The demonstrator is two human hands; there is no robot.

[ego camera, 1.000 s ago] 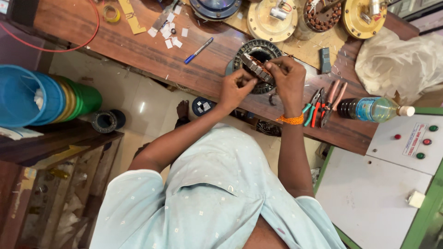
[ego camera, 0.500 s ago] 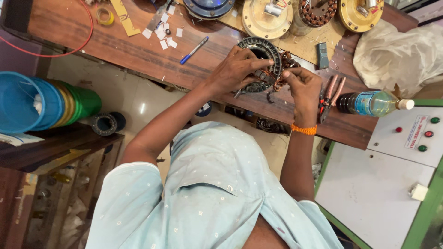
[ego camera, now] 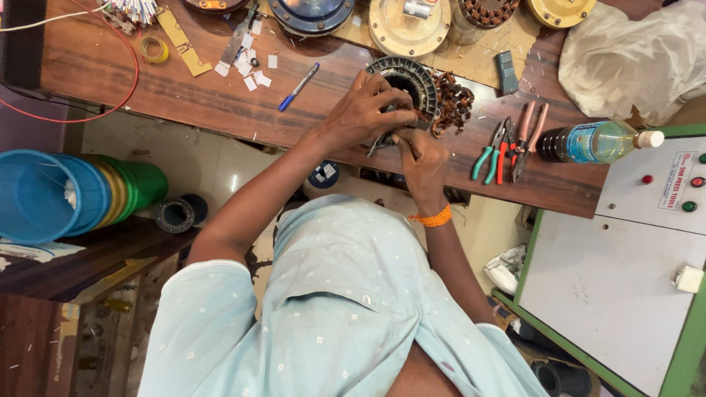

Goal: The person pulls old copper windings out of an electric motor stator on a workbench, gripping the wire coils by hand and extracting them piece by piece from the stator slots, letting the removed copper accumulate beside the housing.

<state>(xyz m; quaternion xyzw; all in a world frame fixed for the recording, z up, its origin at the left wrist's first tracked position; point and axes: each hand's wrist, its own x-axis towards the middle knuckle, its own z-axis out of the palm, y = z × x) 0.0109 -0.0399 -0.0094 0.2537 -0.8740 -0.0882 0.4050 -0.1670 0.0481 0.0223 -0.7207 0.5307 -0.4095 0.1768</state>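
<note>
The wooden bench point(ego camera: 184, 88) bears pliers point(ego camera: 507, 151), a pen point(ego camera: 298, 87), a bottle point(ego camera: 596, 142).

A: Where was there room on the desk point(ego camera: 110, 88)?

B: A bare strip lay left of the round metal ring point(ego camera: 406, 81), between the blue pen point(ego camera: 298, 87) and the red wire point(ego camera: 126, 81).

A: What blocked the right side?

B: The pliers point(ego camera: 507, 151) lay close by, then a bottle point(ego camera: 596, 141) and a white bag point(ego camera: 632, 55).

A: And farther back?

B: Round metal covers point(ego camera: 408, 26) stood in a row. Paper bits point(ego camera: 246, 62) lay near the pen.
</note>
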